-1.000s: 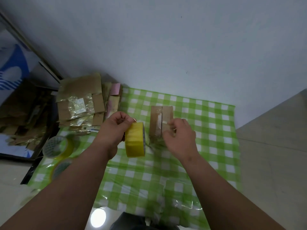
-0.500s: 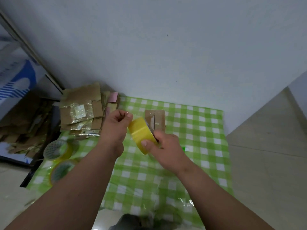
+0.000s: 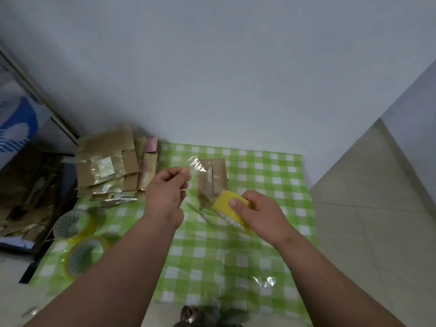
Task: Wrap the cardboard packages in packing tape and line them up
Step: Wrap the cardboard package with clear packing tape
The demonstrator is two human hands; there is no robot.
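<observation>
A green and white checked cloth [image 3: 271, 175], glossy like plastic, covers the floor before me and reaches the pale wall. At its far left corner lies one untidy pile of packages [image 3: 111, 166]: flat brown cardboard pieces, some shining with clear tape; how many are in the pile I cannot count. In the middle of the cloth lies one single package [image 3: 213, 178], a flat brown rectangle with its long axis pointing away from me toward the wall, and a seam running along that length.

On the left part of the cloth two spare rolls [image 3: 77, 223] of clear yellowish tape lie beside each other, both round rings through which I see the checks.

My right hand [image 3: 262, 217] holds a third roll, the yellow roll [image 3: 232, 206], just at the near end of the single package; my thumb presses on its outer band and the other fingers curl behind it. My left hand [image 3: 166, 195] is raised to the left of the package, thumb and forefinger pinching the free end of the clear tape strip [image 3: 197, 165]. The strip is thin and wrinkled, and it seems to run over the package down to the roll, though it is hard to follow.
</observation>
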